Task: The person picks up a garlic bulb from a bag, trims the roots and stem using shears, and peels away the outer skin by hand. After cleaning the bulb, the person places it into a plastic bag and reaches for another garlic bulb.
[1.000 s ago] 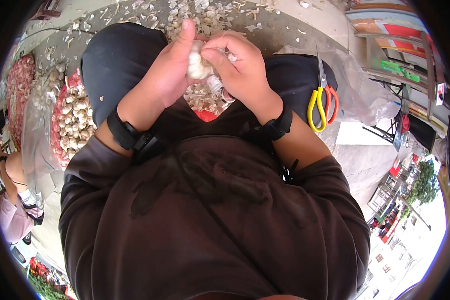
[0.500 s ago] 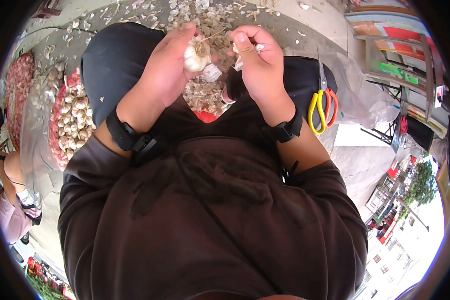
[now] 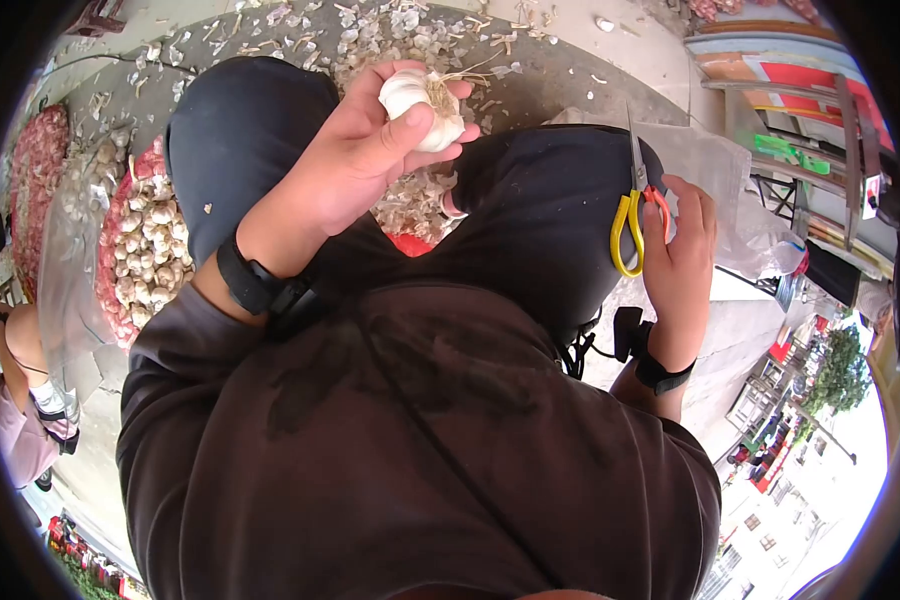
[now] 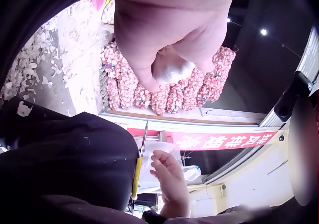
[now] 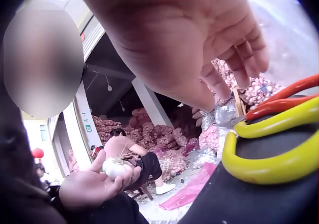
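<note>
My left hand [image 3: 335,175] holds a white garlic bulb [image 3: 407,97] above the gap between the knees, thumb across its side. Dry roots or stem strands stick out at its far side. In the right wrist view the same garlic bulb [image 5: 115,169] rests on curved fingers. At the outer edge of the right thigh lie scissors [image 3: 636,160] with one yellow and one red handle, blades pointing away. Beside their handles is my right hand [image 3: 682,265], fingers loosely bent with nothing between them. In the right wrist view its fingers hang just over the red handle [image 5: 281,104].
Between the legs is a heap of garlic skins [image 3: 415,205]. More peelings litter the floor ahead. To the left stands a red net sack of garlic bulbs [image 3: 153,245] beside clear plastic. Clear plastic sheeting [image 3: 705,165] lies beyond the scissors. Another person sits far left.
My right hand has left the garlic bulb, dropped its bits of skin and moved right to the scissors. My left hand has turned palm up with the bulb and shifted slightly right.
</note>
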Tool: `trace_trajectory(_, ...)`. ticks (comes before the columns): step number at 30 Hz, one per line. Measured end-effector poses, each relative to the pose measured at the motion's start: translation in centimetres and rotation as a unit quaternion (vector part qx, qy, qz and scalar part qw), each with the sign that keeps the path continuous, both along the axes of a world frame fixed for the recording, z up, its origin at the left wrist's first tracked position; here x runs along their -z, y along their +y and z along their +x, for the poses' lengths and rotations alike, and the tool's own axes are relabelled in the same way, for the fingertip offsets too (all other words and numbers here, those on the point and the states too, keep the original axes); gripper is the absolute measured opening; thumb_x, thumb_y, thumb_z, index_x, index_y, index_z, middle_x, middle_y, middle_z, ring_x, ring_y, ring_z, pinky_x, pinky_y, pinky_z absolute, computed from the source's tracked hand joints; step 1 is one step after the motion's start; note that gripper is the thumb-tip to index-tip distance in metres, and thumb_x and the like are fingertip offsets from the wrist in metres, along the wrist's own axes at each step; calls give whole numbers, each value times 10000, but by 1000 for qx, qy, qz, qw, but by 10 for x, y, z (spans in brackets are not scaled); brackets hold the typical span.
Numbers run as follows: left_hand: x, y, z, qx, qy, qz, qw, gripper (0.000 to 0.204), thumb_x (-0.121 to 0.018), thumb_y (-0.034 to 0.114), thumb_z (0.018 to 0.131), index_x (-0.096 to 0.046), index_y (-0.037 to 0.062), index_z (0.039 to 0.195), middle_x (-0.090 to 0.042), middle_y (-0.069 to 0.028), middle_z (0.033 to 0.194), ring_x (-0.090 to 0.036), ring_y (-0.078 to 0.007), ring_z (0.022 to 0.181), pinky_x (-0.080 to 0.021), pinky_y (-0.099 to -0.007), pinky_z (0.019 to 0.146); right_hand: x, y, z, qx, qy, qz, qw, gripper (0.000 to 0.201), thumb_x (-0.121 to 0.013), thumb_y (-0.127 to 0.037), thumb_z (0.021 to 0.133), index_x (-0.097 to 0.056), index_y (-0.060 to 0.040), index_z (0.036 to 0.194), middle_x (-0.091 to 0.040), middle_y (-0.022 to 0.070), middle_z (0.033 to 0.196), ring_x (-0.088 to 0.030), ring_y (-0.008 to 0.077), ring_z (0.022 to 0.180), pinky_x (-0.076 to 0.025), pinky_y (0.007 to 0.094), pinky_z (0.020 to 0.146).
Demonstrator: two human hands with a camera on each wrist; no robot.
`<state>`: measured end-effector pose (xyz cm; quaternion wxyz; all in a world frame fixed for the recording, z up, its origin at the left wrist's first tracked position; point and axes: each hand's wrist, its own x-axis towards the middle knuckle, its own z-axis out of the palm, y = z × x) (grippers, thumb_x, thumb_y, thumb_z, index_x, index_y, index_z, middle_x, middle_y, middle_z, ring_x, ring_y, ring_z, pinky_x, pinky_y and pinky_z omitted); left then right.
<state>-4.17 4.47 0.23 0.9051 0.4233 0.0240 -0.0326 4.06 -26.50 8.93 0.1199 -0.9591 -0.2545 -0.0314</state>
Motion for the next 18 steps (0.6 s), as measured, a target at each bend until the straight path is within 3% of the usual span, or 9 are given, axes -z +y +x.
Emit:
trace_trajectory(4,11,3,1,34,-25,-11,999,654,-374,605,947,-443,81,1333,-509,-151,1377,-630,-169,1000,-526,-280,845,28,-15,-33,73,44,59,995,419,-618,-102,877,-515,-21,1275,-562,222,1121,-540,397,1091,-455,426,913)
trace_trajectory(5,11,4,2,42,-20,-10,999,719,-322,665,933,-464,76,1321,-525,-145,1365,-637,-138,939,-530,-254,797,39,-22,-34,45,-7,58,997,448,-626,-102,878,-494,-17,1297,-566,206,1075,-571,359,1049,-486,380,851)
trace_trajectory(8,7,6,4,65,23,-115,991,740,-273,696,924,-526,68,1223,-597,-146,1263,-592,-109,756,-482,-251,657,50,-44,-34,120,86,111,983,473,-665,-102,861,-488,1,1287,-586,150,958,-610,259,922,-496,311,761)
trace_trajectory(9,8,8,4,80,28,-96,992,811,-214,718,933,-478,71,1345,-557,-122,1325,-537,-82,747,-424,-208,635,44,-41,-33,176,164,157,958,436,-667,-24,833,-503,14,1235,-587,66,849,-584,143,792,-476,252,686)
trace_trajectory(12,8,7,3,69,23,-164,984,730,-251,635,988,-437,56,1393,-540,-126,1335,-538,-103,782,-418,-223,651,34,-32,-31,164,265,276,909,363,-631,60,806,-525,14,1150,-589,6,803,-564,99,747,-475,236,702)
trace_trajectory(13,5,7,2,68,22,-161,984,709,-266,606,998,-405,49,1414,-535,-128,1337,-534,-109,789,-422,-230,660,35,-25,-31,111,242,280,922,368,-587,116,786,-507,0,1126,-585,3,871,-580,87,808,-476,219,729)
trace_trajectory(14,-1,8,1,67,22,-159,985,692,-282,577,1008,-374,42,1436,-530,-130,1339,-529,-114,796,-425,-237,669,36,-11,-34,69,264,368,889,420,-638,112,778,-480,-15,1146,-573,26,936,-579,93,867,-483,227,769)
trace_trajectory(16,-9,5,-1,63,17,-135,989,694,-317,547,1014,-306,24,1470,-513,-139,1351,-528,-121,814,-436,-246,688,29,26,-39,20,288,392,873,460,-682,94,780,-455,-25,1161,-552,52,1002,-570,110,908,-480,250,819)
trace_trajectory(18,-15,2,-3,57,8,-89,994,740,-355,545,1006,-235,4,1496,-489,-152,1371,-533,-125,837,-451,-248,707,25,45,-34,-7,347,313,884,512,-740,51,768,-437,-34,1172,-554,83,1034,-570,150,947,-467,279,884)
